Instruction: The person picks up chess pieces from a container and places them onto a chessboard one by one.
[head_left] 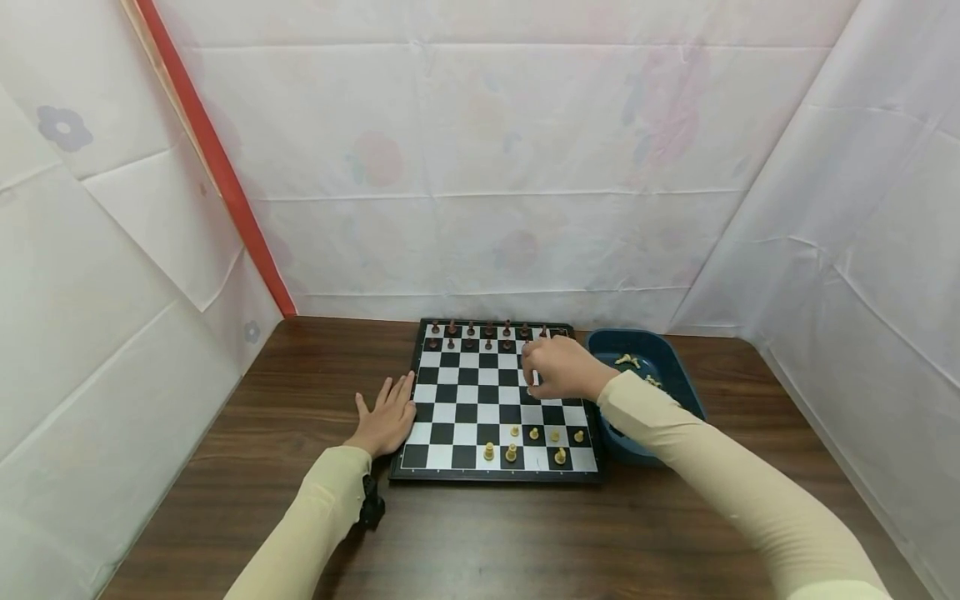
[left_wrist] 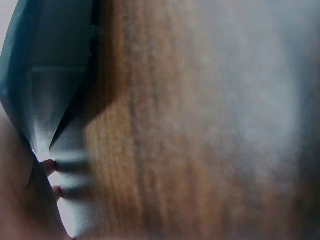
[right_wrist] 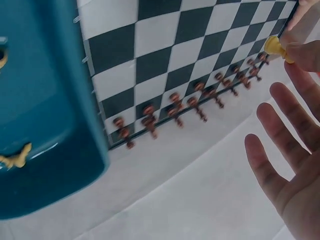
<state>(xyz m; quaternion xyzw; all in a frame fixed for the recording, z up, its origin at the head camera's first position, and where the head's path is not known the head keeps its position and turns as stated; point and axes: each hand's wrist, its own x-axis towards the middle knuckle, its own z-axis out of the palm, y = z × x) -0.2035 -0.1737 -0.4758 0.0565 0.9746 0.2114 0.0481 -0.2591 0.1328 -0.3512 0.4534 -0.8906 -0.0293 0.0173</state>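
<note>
My right hand [head_left: 564, 368] is above the right half of a black-and-white chessboard [head_left: 467, 393]. In the right wrist view, its thumb and index finger pinch a pale yellow chess piece [right_wrist: 273, 45], perhaps a pawn, while the other fingers stay extended. My left hand [head_left: 386, 418] lies spread at the board's left edge, fingers straight. Reddish-brown chess pieces [head_left: 489, 344] fill two rows on the far side. Several yellow chess pieces [head_left: 511, 452] stand on the near right squares. The left wrist view shows mostly blurred wood and two of my fingertips.
A blue plastic bin [head_left: 678, 367] adjoins the board's right side, partly behind my right forearm. Yellow chess pieces [head_left: 627, 361] lie inside it. The brown wooden table [head_left: 300, 400] is bordered by white patterned sheets [head_left: 480, 167] at the back and sides.
</note>
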